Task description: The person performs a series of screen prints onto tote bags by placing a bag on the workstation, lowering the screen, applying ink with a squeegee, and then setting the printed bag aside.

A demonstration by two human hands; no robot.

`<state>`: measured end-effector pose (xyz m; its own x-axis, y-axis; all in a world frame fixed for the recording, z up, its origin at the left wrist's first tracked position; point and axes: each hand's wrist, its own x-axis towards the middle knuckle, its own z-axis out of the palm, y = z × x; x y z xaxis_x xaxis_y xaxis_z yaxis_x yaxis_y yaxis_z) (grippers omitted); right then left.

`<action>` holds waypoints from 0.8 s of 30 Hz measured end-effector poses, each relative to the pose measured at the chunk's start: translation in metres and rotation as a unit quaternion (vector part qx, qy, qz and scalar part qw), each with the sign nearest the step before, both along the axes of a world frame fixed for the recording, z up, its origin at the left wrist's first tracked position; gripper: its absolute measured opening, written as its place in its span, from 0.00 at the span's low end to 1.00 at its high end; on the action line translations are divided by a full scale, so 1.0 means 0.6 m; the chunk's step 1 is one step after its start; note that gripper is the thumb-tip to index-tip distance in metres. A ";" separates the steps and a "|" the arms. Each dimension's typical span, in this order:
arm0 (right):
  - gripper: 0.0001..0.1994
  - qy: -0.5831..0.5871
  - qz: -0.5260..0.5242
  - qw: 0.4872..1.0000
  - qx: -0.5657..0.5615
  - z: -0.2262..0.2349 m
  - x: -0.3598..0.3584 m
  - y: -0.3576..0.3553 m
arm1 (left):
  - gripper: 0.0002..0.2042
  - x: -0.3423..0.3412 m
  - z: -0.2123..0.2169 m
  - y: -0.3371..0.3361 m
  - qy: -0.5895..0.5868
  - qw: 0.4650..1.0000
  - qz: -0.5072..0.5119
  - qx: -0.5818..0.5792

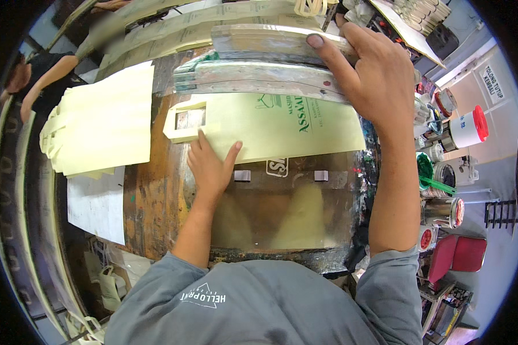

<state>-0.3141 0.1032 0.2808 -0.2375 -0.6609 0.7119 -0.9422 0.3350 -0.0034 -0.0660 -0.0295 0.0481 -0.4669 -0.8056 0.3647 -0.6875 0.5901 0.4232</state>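
A pale yellow handled bag (236,132) with green print lies flat on the stained worktable (155,213). My left hand (209,172) rests at the bag's near edge beside its cut-out handle, fingers spread. Just beyond the bag, a screen-printing frame (259,79) with worn, paint-marked wooden bars stands tilted up. At the frame's right end, my right hand (380,77) grips it, with the thumb on the near side and the other fingers partly hidden behind. Some of the bag's far edge is covered by the frame.
A stack of similar yellow bags (106,121) lies at the left over a white sheet (98,201). Paint cans (443,211) and a green-coated tub (425,167) line the right side. A red chair (466,253) stands beyond. Another person's arm (52,77) shows at far left, near long racks.
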 end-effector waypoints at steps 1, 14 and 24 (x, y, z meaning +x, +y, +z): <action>0.33 -0.006 0.000 1.000 -0.002 0.005 -0.002 -0.003 | 0.46 0.003 -0.027 0.005 -0.048 0.999 0.012 -0.007; 0.32 -0.039 0.007 0.999 0.023 0.049 -0.006 -0.015 | 0.17 -0.016 0.108 -0.240 0.091 0.971 -0.187 0.114; 0.29 -0.025 0.028 0.999 0.018 0.014 0.000 0.006 | 0.15 0.463 0.307 -0.435 0.146 0.982 0.014 -0.119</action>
